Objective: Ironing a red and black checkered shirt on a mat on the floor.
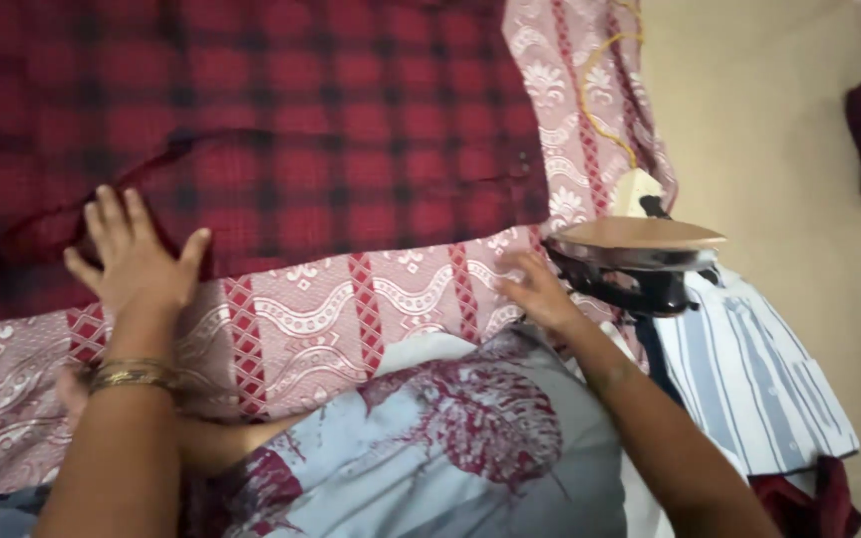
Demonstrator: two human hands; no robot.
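On the red checked cloth (281, 130) at left, my left hand (137, 261) lies flat, fingers spread; my right hand (540, 294) rests open beside the iron (635, 264), gripping nothing.

the red and black checked cloth (281, 130) lies spread flat, a dark fold line running across it, its lower edge over a pink patterned sheet (351, 309); the clothes iron (640, 264) sits tipped on its side at the sheet's right edge, tan soleplate facing up

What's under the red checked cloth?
Under the red checked cloth lies a pink patterned sheet, showing along its lower and right edges. What lies beneath that is covered.
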